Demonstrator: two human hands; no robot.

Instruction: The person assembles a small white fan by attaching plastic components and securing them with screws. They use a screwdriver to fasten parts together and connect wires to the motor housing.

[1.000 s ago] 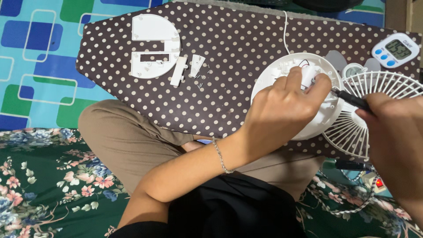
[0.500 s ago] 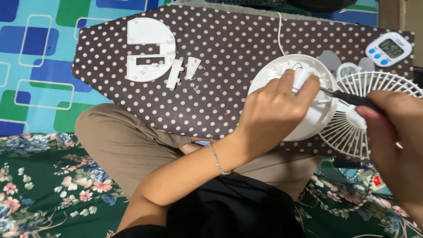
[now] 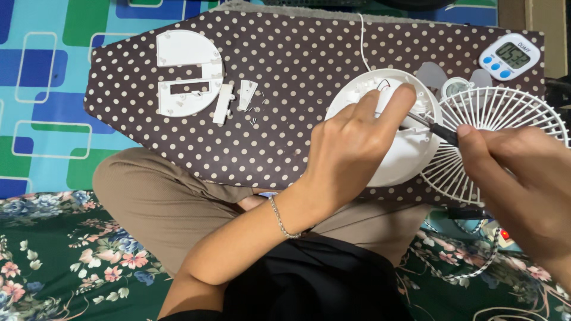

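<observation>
Head view: the left hand [image 3: 351, 142] lies over the round white fan housing [image 3: 392, 160], which rests on the dotted board [image 3: 285, 137] across the person's lap. Its fingers [image 3: 397, 102] are bent and pressed onto the housing's inner parts; they cover most of what sits under them, so whether they pinch anything cannot be told. A small red and black wire shows just past the fingertips, near the housing's far rim.

The right hand [image 3: 523, 172] is closed around a screwdriver [image 3: 437, 128]. Its dark handle is mostly buried in the grip, and only the shaft shows, running from the right thumb to a spot just beside the left index finger, inside the housing. The tip itself is hidden. The hand is cut off by the picture's right edge.

Under the right fingers lies the white grille [image 3: 505, 113], touching the housing; the hand covers its lower part. Beyond the grille a timer [image 3: 510, 56] sits at the board's corner. Two grey blades peek out behind housing and grille, mostly hidden.

Well away from the left hand, on the board's far side, lie a white round cover [image 3: 187, 74], two small white pieces [image 3: 233, 100] and some tiny screws, too small to count.
</observation>
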